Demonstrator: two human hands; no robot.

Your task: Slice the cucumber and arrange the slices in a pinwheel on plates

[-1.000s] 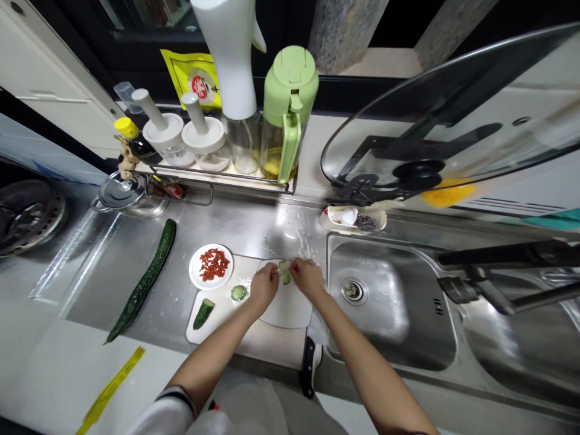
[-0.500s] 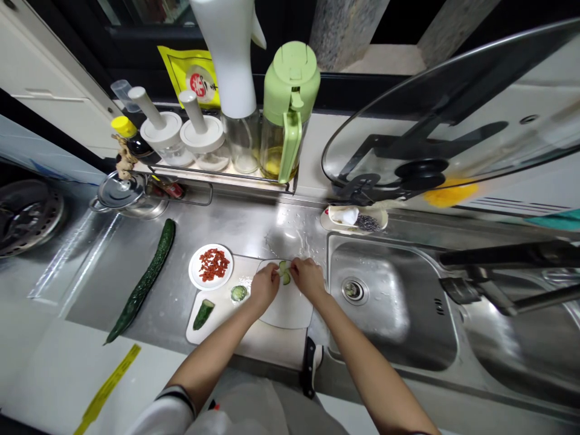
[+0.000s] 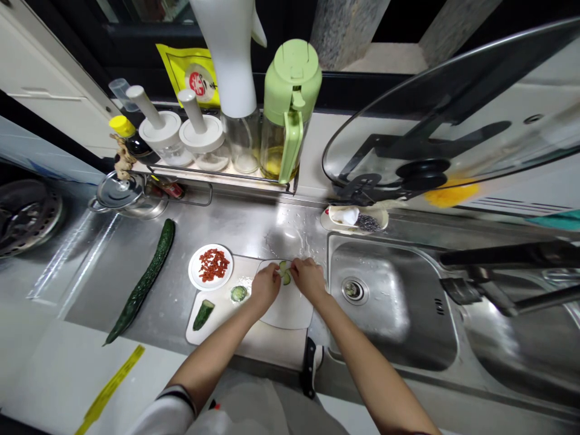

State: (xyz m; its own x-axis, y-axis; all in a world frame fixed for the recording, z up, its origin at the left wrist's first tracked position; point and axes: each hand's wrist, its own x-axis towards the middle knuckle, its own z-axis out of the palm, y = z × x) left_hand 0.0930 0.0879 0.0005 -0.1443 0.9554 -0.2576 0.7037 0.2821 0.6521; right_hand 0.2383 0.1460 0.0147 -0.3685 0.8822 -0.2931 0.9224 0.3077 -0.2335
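Both hands meet over a white plate that lies on a white cutting board. My left hand and my right hand have their fingers curled and pinch at thin green cucumber slices at the plate's far edge. A round cucumber piece and a cucumber end lie on the board to the left. Beside them stands a small white dish of red goji berries.
A whole cucumber lies on the steel counter at left. A knife handle sticks out at the board's near edge. The sink is right of the board. Condiment jars and a green oil bottle stand behind; a glass lid leans at the back right.
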